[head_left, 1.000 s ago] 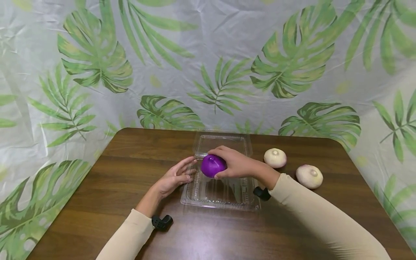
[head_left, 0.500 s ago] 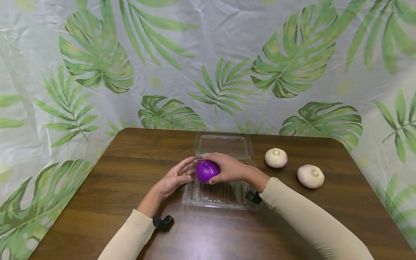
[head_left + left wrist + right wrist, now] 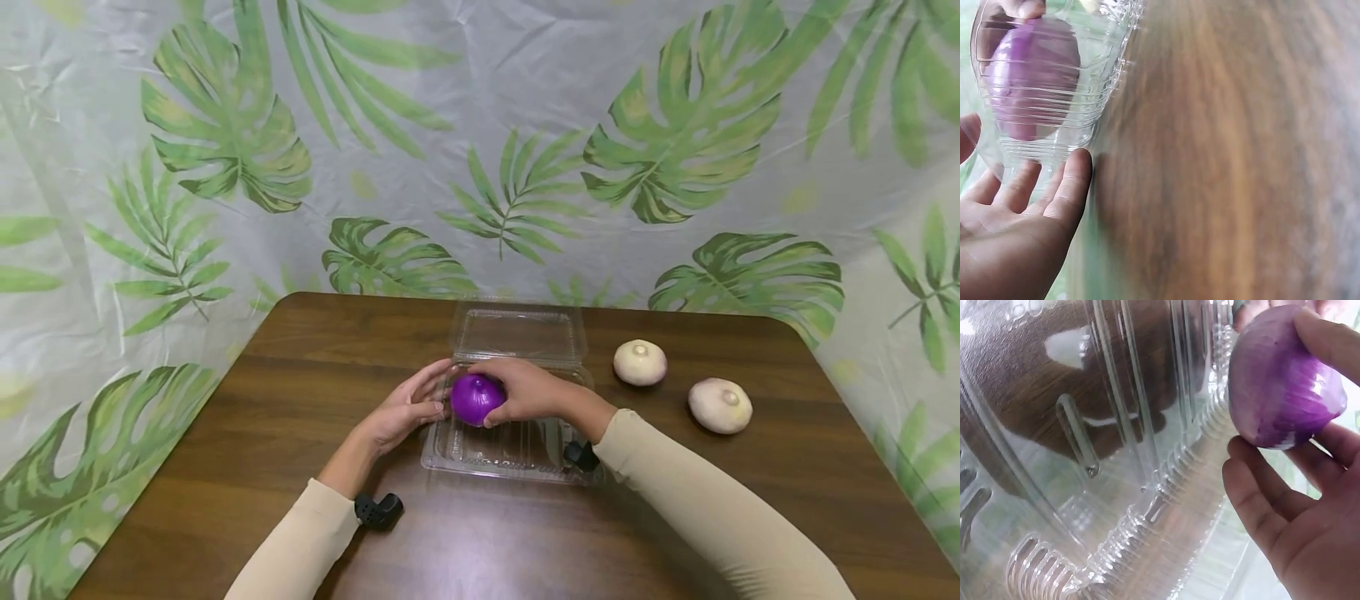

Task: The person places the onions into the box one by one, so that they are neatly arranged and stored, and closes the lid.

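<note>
My right hand (image 3: 531, 390) grips a glossy purple onion (image 3: 476, 402) by its side, thumb and fingers around it. The onion is over the left part of a clear plastic clamshell container (image 3: 502, 473), low inside its walls. In the right wrist view the onion (image 3: 1282, 381) shows close to the container's ribbed side wall. My left hand (image 3: 401, 414) is at the container's left side. Seen from the left wrist, the left fingers (image 3: 1071, 181) are extended, their tips right at the ribbed outer wall, and the onion (image 3: 1035, 75) shows through the plastic.
The container's lid (image 3: 517, 333) lies folded back toward the table's far edge. Two whitish, purple-tinged turnip-like vegetables (image 3: 640, 363) sit to the right on the brown wooden table (image 3: 352, 333). A leaf-patterned curtain (image 3: 405, 150) hangs behind the table.
My right hand has carried the onion left and down, deeper into the container's left side. The left hand has stayed at the container's left wall.
</note>
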